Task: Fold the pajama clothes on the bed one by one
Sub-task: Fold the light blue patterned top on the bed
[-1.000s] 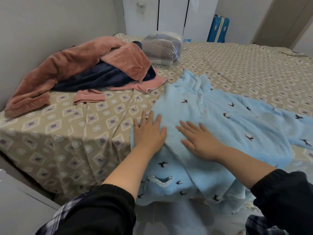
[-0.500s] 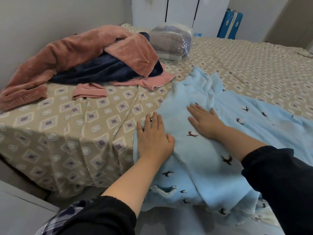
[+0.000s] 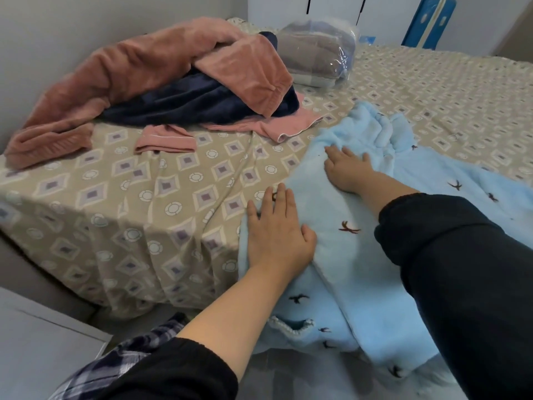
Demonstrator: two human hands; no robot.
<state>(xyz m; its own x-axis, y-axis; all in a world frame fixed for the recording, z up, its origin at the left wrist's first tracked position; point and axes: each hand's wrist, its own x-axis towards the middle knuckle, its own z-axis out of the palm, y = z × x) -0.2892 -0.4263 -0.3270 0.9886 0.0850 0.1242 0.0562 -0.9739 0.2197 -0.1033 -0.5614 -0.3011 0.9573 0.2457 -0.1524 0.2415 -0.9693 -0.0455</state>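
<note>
The light-blue fleece pajama top (image 3: 363, 264), printed with small dark birds, lay on the near right part of the bed (image 3: 138, 206), its lower hem hanging over the near edge. One side panel was folded inward over the body of the garment. A pocket (image 3: 291, 327) with a frilled edge showed near the hem.

The person's left hand (image 3: 278, 235) lay palm down on the left edge of the top, fingers straight and held close together, fingertips reaching the border between fleece and sheet. The right hand (image 3: 346, 171) lay palm down farther up the garment, just below the ruffled collar (image 3: 383, 131), fingers straight and slightly spread, pressing on the fabric. Neither hand gripped anything. Both forearms were bare below pushed-up dark sleeves (image 3: 461, 269).

Toward the far left corner of the bed, well apart from the blue top, sat an unfolded heap: a salmon-pink fleece garment (image 3: 138, 64) draped over a navy garment (image 3: 196, 102), with a thinner pink piece (image 3: 288, 127) spread beneath them and a small pink item (image 3: 165, 140) lying just in front. Behind the heap stood a clear plastic bag (image 3: 317, 53) holding folded grey fabric. The patterned beige sheet was wrinkled near the left hand. A blue suitcase (image 3: 429, 21) stood beyond the far edge of the bed, beside a white wardrobe (image 3: 282, 7).
</note>
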